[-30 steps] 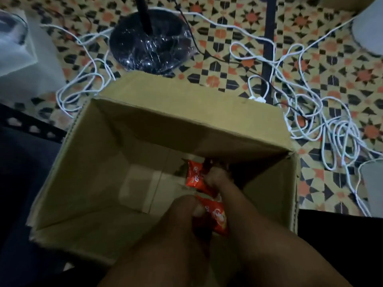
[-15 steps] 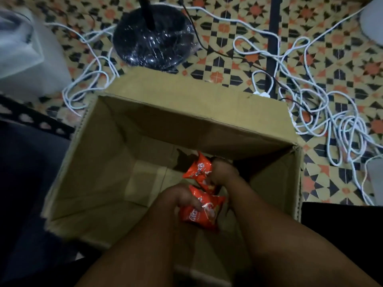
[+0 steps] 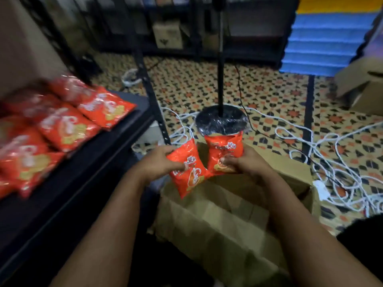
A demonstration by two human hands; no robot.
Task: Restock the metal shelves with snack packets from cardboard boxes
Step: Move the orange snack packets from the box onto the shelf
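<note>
Head view: my left hand [image 3: 159, 162] grips one orange packet [image 3: 187, 170], my right hand [image 3: 244, 162] grips another [image 3: 224, 154], both raised above the open box [image 3: 217, 220], likely bound for the shelf [image 3: 87, 166] at nine o'clock, where packets [image 3: 62, 125] lie stacked.

Both forearms outstretched, left grip [image 3: 160, 162] and right grip [image 3: 244, 162] (fingers curled) pinching packets.

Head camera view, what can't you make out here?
- Cardboard box contents: hidden by both forearms and shadow.
- Snack packets on the shelf: motion-blurred, print unreadable, row cut by the left edge.
- Left hand and right hand packets: brand text too small.
</note>
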